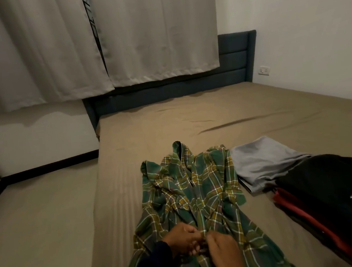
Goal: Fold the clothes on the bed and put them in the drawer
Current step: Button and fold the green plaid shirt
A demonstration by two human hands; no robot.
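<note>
Your fingers are curled and pinching cloth on both sides: your left hand [183, 240] grips a gathered fold at the front of the green, yellow and white plaid flannel shirt [191, 197], and your right hand [225, 253] pinches the same stretch of fabric just beside it, so the two hands almost touch at the knuckles. The fingertips themselves are partly buried in the folds, so you cannot tell exactly which edge each one holds. A dark navy sleeve [157, 259] covers your left forearm.

The plaid shirt lies rumpled on the bed's tan fitted sheet [160, 126], its lower end under your hands and its collar end pointing away from you, toward the dark blue-grey padded headboard [236, 52]. It is bunched along its middle, with a sleeve spilling out to each side.

Just to the right of the shirt's upper part lies a folded light grey garment [260, 160], flat on the sheet and near the shirt. Overlapping its near corner is a black garment [328, 177], and beneath that a red cloth [290, 203] shows along the edge. These three sit together at your right, apart from your hands.

Behind the bed hang pale grey curtains [153, 30], their hem partly covering the headboard. A white wall socket [264, 71] sits on the wall to the right of the headboard.
</note>
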